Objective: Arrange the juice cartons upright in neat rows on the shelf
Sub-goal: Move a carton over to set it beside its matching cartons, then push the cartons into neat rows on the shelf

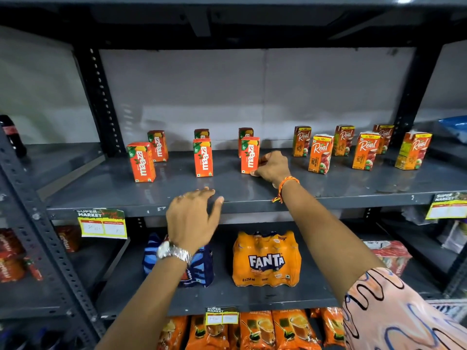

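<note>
On the grey metal shelf (341,188) stand twelve juice cartons, all upright. Six are orange mango cartons, set in three front-and-back pairs: front cartons at left (141,162), middle (203,157) and right (249,155), each with a back carton behind it, at left (158,145), middle (201,133) and right (245,133). Six are apple cartons to the right, staggered in two rows: three in front (320,154), (366,150), (413,150) and three behind (301,141), (343,140), (384,137).

Right hand (274,166): reaches over the shelf, fingers curled against the right side and lower corner of the front right mango carton; contact is visible, but whether it is a firm grip cannot be told. An orange thread (285,185) is tied at that wrist.

Left hand (193,217): open, fingers spread, empty, poised at the front lip of the shelf. One wristwatch (174,252) on that wrist.

Shelf below: one orange soda multipack (266,258), one blue pack (202,269) beside it. Two yellow price tags (102,223), (447,205) hang on the shelf edge.
</note>
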Motion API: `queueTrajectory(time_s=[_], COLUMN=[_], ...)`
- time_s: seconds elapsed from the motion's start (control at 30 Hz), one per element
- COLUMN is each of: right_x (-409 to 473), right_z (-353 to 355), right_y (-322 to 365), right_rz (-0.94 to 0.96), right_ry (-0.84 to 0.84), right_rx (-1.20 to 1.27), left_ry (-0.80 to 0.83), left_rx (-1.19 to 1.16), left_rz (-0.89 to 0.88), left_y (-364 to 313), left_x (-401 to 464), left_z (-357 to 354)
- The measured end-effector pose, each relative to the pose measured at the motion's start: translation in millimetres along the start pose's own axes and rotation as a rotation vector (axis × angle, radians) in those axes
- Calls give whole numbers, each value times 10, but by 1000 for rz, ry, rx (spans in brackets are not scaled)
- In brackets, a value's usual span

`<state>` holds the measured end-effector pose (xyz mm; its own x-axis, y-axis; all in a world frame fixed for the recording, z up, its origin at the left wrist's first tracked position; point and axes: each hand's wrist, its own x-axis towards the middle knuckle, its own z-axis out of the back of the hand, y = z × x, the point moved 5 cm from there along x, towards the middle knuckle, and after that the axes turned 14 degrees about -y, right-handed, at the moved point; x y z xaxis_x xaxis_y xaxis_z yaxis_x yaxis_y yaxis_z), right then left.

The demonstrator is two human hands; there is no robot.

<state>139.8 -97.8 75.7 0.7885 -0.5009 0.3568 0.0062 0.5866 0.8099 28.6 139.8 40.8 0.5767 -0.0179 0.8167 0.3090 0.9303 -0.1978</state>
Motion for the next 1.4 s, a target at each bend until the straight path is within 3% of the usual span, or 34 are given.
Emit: queueTrajectory(time_s=[0.13, 0.23, 0.37, 0.63, 1.4], right_x=[-16, 25, -35, -26, 54], right_z=[24, 19, 38, -52, -53], right_y=[-10, 31, -36, 19, -30], right_rz=[10, 29, 39, 78, 100], right_ry=[6, 24, 27, 66, 52], right_rx=[34, 61, 63, -42, -89], left_ry=[125, 284, 441, 448, 384], left_rx=[-213, -233, -247, -386, -277], left_rz=[304, 462, 436, 387, 365], left_y=[315, 566, 593, 550, 558], left_x=[551, 966, 1049, 1100, 1054], left_z=[-156, -453, -720, -727, -657])
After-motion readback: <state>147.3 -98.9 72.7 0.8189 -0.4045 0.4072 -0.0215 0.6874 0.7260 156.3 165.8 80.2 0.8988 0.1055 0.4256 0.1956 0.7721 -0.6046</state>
